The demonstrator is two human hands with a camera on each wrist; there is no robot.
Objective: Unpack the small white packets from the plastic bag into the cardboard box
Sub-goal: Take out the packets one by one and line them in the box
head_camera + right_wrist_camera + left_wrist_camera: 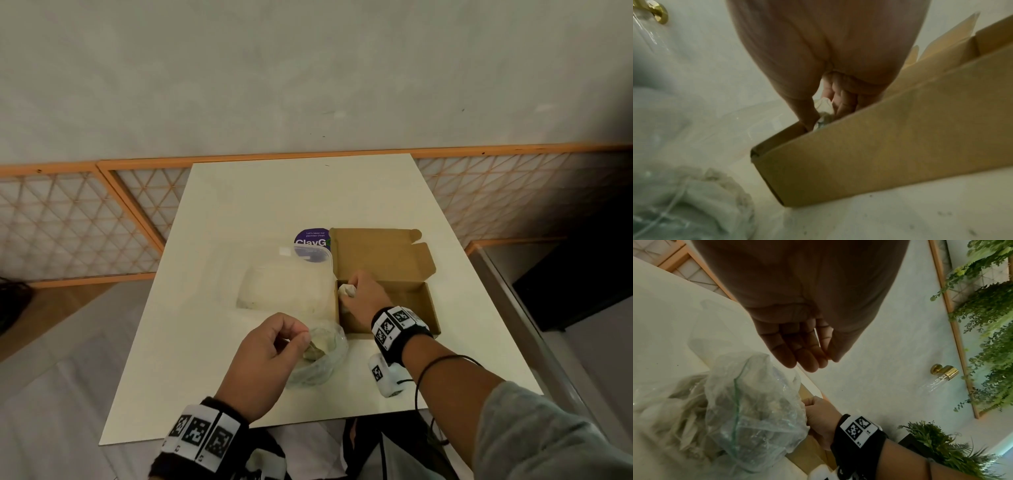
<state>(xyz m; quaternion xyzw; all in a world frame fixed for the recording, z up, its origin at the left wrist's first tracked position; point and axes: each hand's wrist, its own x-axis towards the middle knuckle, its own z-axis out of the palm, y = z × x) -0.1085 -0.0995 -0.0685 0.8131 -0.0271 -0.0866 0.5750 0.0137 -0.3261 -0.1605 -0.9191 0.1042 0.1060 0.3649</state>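
A clear plastic bag [323,356] of small white packets lies on the table near its front edge, just left of the open cardboard box [432,308]. My left hand [301,337] hovers at the bag's mouth with loosely bent fingers. In the left wrist view that hand [824,360] holds nothing and is apart from the bag [748,402]. My right hand [356,289] is inside the box's left end and grips a bunch of white packets [345,292]. In the right wrist view its fingers [840,104] curl round the packets [825,105] behind the box wall [879,154].
A clear plastic tub [287,277] stands left of the box, with a purple-labelled lid [311,240] behind it. The box's lid flap [380,253] lies open toward the far side. The white table [274,198] ends at a lattice screen [85,222].
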